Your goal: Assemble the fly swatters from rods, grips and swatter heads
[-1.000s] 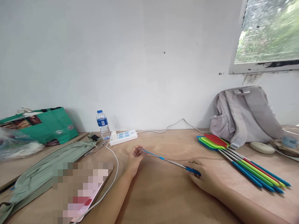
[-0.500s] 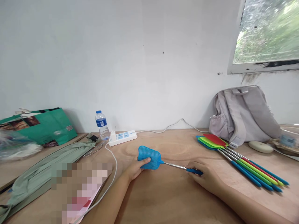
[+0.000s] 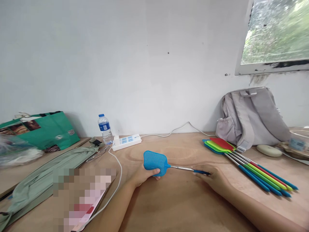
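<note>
The blue fly swatter (image 3: 166, 165) was held just above the wooden table (image 3: 173, 206), its long axis running from nine to three o'clock, the mesh head pinched by the left hand (image 3: 142, 175) and the handle enclosed by the right hand (image 3: 213, 178).

A plain white wall (image 3: 135, 64) is rising behind a long wooden table (image 3: 173, 199), marked by a few dark specks. At the upper right, a window (image 3: 277, 35) with a chipped white frame is letting in soft daylight and showing blurred green leaves outside.
</note>
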{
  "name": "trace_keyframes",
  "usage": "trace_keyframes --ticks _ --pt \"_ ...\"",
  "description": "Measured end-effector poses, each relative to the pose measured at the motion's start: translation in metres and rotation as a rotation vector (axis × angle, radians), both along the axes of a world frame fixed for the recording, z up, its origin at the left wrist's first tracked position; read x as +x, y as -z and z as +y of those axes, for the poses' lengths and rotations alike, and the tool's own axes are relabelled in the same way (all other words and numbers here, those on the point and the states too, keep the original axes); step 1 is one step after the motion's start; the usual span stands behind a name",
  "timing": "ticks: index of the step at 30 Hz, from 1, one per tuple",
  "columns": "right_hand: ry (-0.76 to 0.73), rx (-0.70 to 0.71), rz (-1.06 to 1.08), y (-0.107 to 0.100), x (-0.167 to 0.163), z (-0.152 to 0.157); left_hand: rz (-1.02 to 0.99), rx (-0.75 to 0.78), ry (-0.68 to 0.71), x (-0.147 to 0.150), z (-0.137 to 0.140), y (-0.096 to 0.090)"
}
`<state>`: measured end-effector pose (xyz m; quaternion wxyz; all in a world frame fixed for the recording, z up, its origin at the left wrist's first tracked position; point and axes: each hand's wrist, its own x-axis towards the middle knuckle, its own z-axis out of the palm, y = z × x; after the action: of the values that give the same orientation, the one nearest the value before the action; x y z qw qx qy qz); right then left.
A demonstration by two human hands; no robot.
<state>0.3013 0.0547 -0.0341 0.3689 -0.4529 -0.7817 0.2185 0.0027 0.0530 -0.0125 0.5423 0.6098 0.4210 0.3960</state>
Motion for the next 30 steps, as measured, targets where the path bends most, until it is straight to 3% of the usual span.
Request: trace_keyframes --ticks 10,15,19,30 --pt "-0.176 0.014 -0.272 -0.006 -0.005 -0.009 0.196 0.024 -0.041 0.0 -0.003 -0.003" --pt "-0.172 -0.039 -0.269 -0.012 -0.006 -0.015 0.31 0.056 -0.142 0.005 -0.01 -0.011" --pt "-0.219 -0.116 -0.237 -0.016 -0.007 -0.015 0.281 0.052 -0.189 0.008 -0.012 -0.011" --pt "-0.32 -0.306 -0.125 -0.019 -0.005 -0.008 0.311 0.14 -0.168 0.012 -0.016 -0.011"
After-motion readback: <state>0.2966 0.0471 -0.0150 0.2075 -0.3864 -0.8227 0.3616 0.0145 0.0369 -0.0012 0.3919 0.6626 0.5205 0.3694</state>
